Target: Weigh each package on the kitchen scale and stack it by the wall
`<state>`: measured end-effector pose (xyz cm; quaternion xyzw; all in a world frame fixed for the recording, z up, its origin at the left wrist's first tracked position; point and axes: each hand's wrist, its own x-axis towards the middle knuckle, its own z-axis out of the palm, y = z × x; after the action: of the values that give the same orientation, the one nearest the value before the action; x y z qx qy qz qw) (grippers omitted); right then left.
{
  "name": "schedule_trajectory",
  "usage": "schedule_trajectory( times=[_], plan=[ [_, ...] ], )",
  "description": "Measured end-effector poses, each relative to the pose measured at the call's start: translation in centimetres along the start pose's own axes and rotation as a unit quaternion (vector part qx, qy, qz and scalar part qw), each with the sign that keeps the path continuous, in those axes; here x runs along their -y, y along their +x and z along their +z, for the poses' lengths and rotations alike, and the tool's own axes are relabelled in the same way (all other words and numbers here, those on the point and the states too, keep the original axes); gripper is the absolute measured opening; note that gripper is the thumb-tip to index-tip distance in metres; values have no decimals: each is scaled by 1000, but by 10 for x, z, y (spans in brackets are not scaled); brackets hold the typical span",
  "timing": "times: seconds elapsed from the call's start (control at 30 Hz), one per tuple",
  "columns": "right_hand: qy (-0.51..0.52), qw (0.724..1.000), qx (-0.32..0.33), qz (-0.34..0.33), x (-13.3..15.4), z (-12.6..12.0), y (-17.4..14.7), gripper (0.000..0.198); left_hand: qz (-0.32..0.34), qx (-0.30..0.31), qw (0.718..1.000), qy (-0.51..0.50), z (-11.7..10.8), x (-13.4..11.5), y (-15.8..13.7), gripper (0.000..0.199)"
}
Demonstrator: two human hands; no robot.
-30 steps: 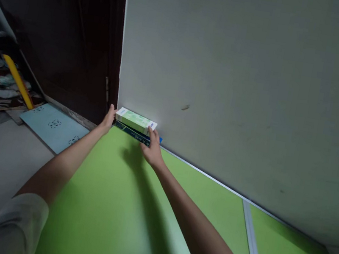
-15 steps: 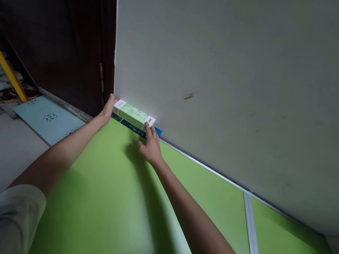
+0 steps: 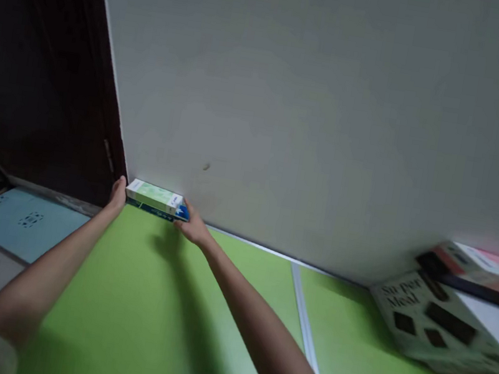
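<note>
A slim green and white carton (image 3: 156, 195) lies flat on top of a dark blue box (image 3: 155, 212), both against the wall in the corner by the door frame. My left hand (image 3: 118, 193) is pressed to the left end of this stack, its fingers stretched along that end and partly hidden. At the other end, my right hand (image 3: 193, 225) grips the blue box's right end, thumb in front and fingers behind. The green surface (image 3: 119, 293) lies under the boxes and both forearms.
To the right, a blurred box with dark printed shapes (image 3: 422, 322) carries a pink and white box (image 3: 492, 266). A light blue board (image 3: 21, 220) lies below the dark door (image 3: 43, 85) at left. A metal strip (image 3: 305, 313) crosses the green surface.
The view has swung right, bringing the boxes at right into sight. My right hand has gone from fingertips on the carton's front to around the blue box's right end. The left hand stays at the left end.
</note>
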<state>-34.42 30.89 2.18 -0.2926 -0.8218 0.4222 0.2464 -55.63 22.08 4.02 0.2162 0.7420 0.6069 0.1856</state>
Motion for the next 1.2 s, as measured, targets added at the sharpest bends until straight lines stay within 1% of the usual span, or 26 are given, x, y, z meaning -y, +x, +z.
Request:
schedule_trajectory(
  times=[0.03,0.07,0.1,0.13,0.17,0.2,0.23,0.3,0.33,0.37,0.4,0.43,0.47,0.5,0.53,0.57,0.6,0.67,0.7,0.73,0.8,0.87,0.97,1.03,1.1,1.2],
  plan=[
    [21,1000,20,11,2,-16,-16,72,4,3,1000,13,1,-2,-20,57],
    [48,997,60,30,3,-33,-36,67,6,31,999,32,3,-2,-45,55],
    [76,989,114,53,2,-52,-61,64,7,75,996,49,6,0,-73,54],
    [100,977,175,74,1,-70,-90,62,3,157,985,69,7,4,-105,53],
    [116,960,237,95,0,-89,-121,61,3,285,949,135,8,8,-139,55],
    [120,942,291,115,-1,-107,-153,61,1,390,900,198,8,12,-171,58],
    [116,926,333,134,-2,-124,-185,62,18,458,852,252,7,16,-201,61],
    [122,903,376,166,-3,-157,-243,65,62,561,753,338,12,18,-249,67],
    [138,900,372,179,-4,-175,-268,67,80,606,708,354,19,16,-267,68],
    [159,903,351,188,-6,-193,-290,68,97,640,672,359,29,10,-282,67],
    [181,912,313,192,-8,-213,-309,68,108,666,646,358,44,0,-296,67],
    [198,926,257,192,-12,-233,-325,66,113,682,633,349,63,-13,-309,66],
    [209,942,185,189,-17,-254,-339,63,112,690,633,333,84,-28,-321,65],
    [211,955,101,184,-24,-276,-349,59,108,686,649,312,107,-45,-332,65],
    [209,962,7,177,-33,-298,-357,54,104,678,675,273,133,-62,-344,65],
    [205,960,-91,168,-44,-320,-362,50,97,661,709,226,159,-78,-354,66],
    [199,949,-189,158,-56,-342,-363,46,91,644,738,179,187,-94,-364,66],
    [195,904,-355,139,-81,-385,-360,43,100,600,789,90,241,-121,-379,63],
    [192,879,-417,132,-93,-406,-355,42,105,574,811,49,267,-134,-385,63],
    [188,857,-461,131,-104,-426,-348,42,101,558,824,9,291,-145,-389,63],
    [181,835,-502,134,-123,-462,-332,45,87,531,842,-44,337,-166,-394,67],
    [180,829,-511,139,-139,-489,-316,47,86,516,850,-68,375,-182,-394,69],
    [186,830,-507,142,-157,-509,-294,41,90,501,856,-90,419,-193,-390,67],
    [194,838,-491,134,-165,-513,-283,38,88,497,857,-102,441,-192,-386,66],
    [194,849,-478,115,-169,-513,-278,41,87,498,856,-110,458,-189,-381,65],
    [171,862,-470,77,-165,-512,-280,48,83,498,854,-126,465,-186,-379,64]
  ],
)
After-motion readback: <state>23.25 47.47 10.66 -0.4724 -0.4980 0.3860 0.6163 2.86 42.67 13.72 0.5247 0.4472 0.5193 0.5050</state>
